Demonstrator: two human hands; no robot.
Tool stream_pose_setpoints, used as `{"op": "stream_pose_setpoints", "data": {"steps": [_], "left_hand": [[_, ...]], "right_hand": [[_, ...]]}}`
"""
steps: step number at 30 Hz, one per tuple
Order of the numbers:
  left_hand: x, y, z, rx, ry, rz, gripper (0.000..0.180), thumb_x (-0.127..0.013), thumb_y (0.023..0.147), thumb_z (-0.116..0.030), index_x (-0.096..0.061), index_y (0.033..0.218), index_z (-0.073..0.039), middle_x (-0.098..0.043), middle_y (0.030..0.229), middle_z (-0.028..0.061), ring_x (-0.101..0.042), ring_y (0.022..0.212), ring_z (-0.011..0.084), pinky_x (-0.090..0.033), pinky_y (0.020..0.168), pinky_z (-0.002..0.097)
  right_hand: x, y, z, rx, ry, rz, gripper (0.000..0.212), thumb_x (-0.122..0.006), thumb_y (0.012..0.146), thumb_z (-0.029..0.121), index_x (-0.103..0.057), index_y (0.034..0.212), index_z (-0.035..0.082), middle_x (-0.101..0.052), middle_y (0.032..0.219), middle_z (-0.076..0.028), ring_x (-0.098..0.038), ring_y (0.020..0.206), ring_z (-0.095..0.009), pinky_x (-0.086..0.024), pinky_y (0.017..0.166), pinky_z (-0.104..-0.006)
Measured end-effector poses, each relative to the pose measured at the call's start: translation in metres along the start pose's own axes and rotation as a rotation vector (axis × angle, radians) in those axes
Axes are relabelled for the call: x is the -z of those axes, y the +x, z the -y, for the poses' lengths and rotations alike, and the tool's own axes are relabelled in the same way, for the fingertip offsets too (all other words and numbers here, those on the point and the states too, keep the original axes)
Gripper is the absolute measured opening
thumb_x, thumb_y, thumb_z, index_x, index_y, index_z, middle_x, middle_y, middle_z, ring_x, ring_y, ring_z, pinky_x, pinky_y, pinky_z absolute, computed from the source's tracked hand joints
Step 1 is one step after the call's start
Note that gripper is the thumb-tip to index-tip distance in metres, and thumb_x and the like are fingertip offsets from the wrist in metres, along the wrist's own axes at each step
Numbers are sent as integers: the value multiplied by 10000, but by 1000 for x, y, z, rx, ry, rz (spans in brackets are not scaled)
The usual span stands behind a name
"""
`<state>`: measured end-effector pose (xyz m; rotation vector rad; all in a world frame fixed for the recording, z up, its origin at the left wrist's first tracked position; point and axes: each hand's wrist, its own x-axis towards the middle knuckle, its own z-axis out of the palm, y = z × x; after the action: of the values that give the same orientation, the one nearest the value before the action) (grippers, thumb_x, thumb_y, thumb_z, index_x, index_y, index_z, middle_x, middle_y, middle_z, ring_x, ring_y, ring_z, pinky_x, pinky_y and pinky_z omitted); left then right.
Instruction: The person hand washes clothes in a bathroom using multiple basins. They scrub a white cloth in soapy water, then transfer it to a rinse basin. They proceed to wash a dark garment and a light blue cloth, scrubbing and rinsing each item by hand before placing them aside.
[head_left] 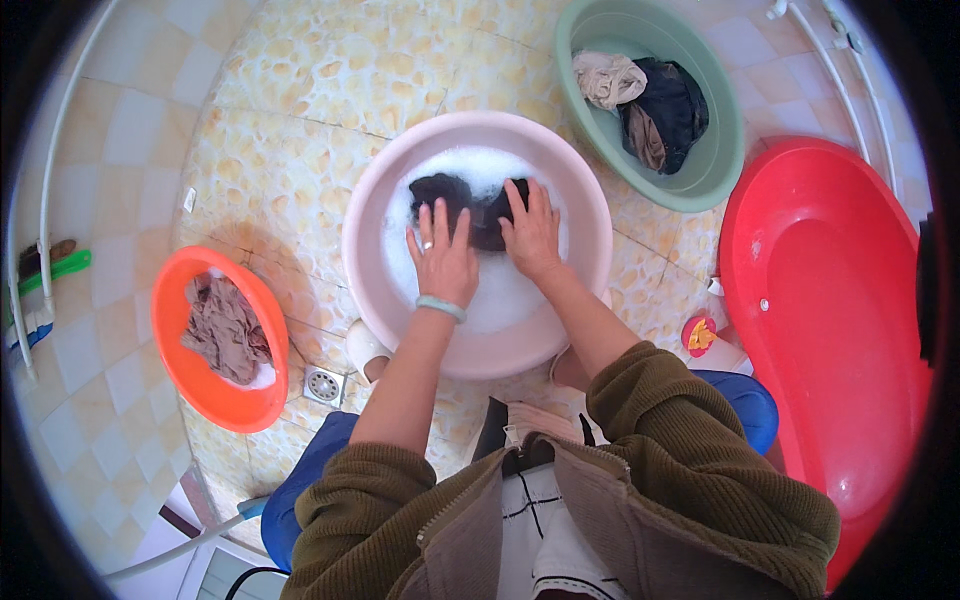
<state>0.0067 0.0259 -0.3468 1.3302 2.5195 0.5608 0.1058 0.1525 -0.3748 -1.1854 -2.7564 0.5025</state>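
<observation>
A wide pink basin (pixel 362 250) on the floor in front of me holds white suds (pixel 500 300) and a wet black cloth garment (pixel 440 188). My left hand (pixel 443 262), with a ring and a pale green bangle (pixel 442 307), lies on the left part of the garment, fingers spread. On the garment's right part rests my right hand (pixel 532 232), its fingers stretched and apart with black fabric showing between them. The fabric under both palms is hidden.
To the left stands an orange basin (pixel 165 325) with brown cloth (pixel 225 330). A green basin (pixel 600 165) at the far right holds dark and beige clothes (pixel 665 115). A long red tub (pixel 830 300) lines the right side. A floor drain (pixel 323 385) is near my left foot.
</observation>
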Motion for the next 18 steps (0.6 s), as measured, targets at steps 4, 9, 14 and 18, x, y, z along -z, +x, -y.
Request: {"op": "stream_pose_setpoints", "data": {"steps": [4,9,14,18], "left_hand": [[-19,18,21,-63,146,262,552,-584,826,-195,-452,1361,-156,-226,1509,147,-171,1400,355,-128,1109,570],[-53,-7,35,154,286,453,543,-448,899,-188,-345,1432,-169,-183,1528,138,-189,1407,322,-261,1081,528],[-44,1,32,250,239,648,544,-516,869,-223,-391,1391,-140,-313,1475,100,-255,1374,298,-232,1067,535],[-60,-10,40,522,-334,242,574,-572,853,-282,-411,1373,-100,-354,1446,136,-296,1350,319,-226,1059,586]], "right_hand": [[-12,4,-13,269,-136,253,539,-613,844,239,-431,1346,170,-378,1357,-192,-343,1273,-379,-356,948,-537],[-35,-2,-23,69,-16,497,493,-546,884,248,-412,1348,148,-408,1352,-220,-383,1259,-406,-345,1019,-516],[-30,5,-20,-1,-9,612,546,-534,835,120,-399,1364,137,-452,1288,-234,-430,1216,-401,-363,1016,-476],[-19,6,-18,-179,175,249,611,-565,799,108,-392,1384,145,-457,1299,-234,-458,1175,-409,-386,987,-460]]}}
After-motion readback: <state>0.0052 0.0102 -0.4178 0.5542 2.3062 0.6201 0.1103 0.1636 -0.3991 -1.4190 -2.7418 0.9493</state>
